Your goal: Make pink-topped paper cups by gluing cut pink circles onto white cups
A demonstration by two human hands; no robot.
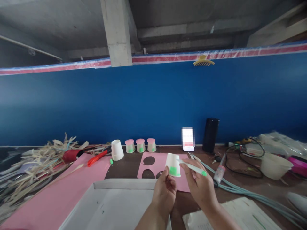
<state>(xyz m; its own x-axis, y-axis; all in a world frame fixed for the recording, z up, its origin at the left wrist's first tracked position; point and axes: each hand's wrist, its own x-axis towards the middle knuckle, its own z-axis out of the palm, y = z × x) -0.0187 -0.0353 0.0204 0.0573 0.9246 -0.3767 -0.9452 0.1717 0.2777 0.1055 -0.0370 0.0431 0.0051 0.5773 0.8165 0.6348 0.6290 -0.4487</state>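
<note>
- Blue partition [155, 102] across the whole middle of your frame, concrete pillar [118, 38] at upper centre. What's below that?
- Brown table [122, 169], all along the bottom. Biggest bits on it are a pink sheet [79, 182] at lower left and a white tray [120, 204] at bottom centre.
- And your hands?
- Both a bit right of bottom centre. Thumb and fingers of my left hand [165, 190] are closed round the lower part of a white cup [170, 161], wide rim down. My right hand [201, 182] has its fingers bunched tight on a pen [193, 167].
- Pen touching the cup?
- Can't tell lol, front end's either on its side or just beside it.
- So the cup's where exactly?
- Lower half, slightly right of centre. Three smaller cups [140, 147] with pink tops sit in a row left of it.
- Anything tinier?
- Yeah, a green patch [172, 171] low on the cup I'm holding.
</note>
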